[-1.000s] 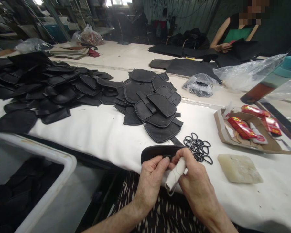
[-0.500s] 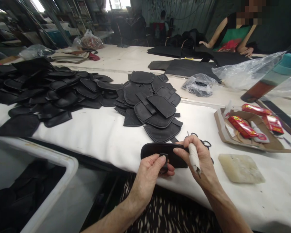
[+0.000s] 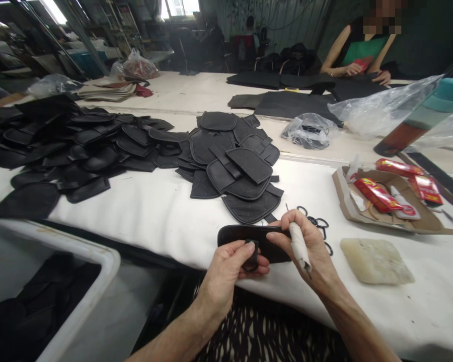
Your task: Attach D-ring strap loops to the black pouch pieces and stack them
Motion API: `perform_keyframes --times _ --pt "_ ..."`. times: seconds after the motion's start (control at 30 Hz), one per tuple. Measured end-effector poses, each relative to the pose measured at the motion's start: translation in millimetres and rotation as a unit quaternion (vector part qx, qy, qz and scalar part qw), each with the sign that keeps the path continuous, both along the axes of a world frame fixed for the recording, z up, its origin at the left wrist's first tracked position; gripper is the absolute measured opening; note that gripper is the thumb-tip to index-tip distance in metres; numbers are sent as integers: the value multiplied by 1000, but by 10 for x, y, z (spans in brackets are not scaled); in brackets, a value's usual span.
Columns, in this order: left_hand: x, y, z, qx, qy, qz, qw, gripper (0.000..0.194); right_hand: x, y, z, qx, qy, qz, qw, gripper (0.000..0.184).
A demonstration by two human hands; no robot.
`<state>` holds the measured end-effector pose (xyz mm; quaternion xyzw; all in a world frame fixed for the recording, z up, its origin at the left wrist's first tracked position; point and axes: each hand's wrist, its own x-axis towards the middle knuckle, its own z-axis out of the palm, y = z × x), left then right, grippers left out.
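My left hand is closed, with thumb and fingers pinching a short black strap that ends in a dark ring. The strap lies against a rounded black leather piece with a raised edge, held upright at the table's front edge. My right hand is closed round an awl with a pale wrapped handle; a thin metal tip sticks out at each end. Its thumb and finger also touch the leather piece's right side. Several black rings lie just behind my right hand.
Similar black pieces are heaped ahead, with a larger pile leftward. At right are a cardboard tray of red boxes and glue, a yellowish block and a tilted bottle. A white bin stands lower left. A co-worker sits opposite.
My hands keep nearly the same hold on the strap, leather piece and awl. The view has shifted slightly. Across the table, the co-worker's hand has lifted from the table toward the body.
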<state>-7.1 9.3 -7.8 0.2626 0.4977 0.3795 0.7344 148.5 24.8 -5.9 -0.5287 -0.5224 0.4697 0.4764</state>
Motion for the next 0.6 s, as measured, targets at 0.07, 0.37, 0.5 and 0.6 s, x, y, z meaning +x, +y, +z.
perform_keyframes --times 0.07,0.37,0.5,0.6 --pt "-5 10 8 4 4 1 1000 27 10 1 -1 6 -2 7 1000 23" --pt "-86 -1 62 23 20 -30 999 29 50 45 14 19 6 58 998 21" --pt "-89 -14 75 16 18 -30 999 27 56 52 8 16 17 68 997 21" --pt "-80 -16 68 15 17 -30 999 26 64 46 -1 15 20 68 997 21"
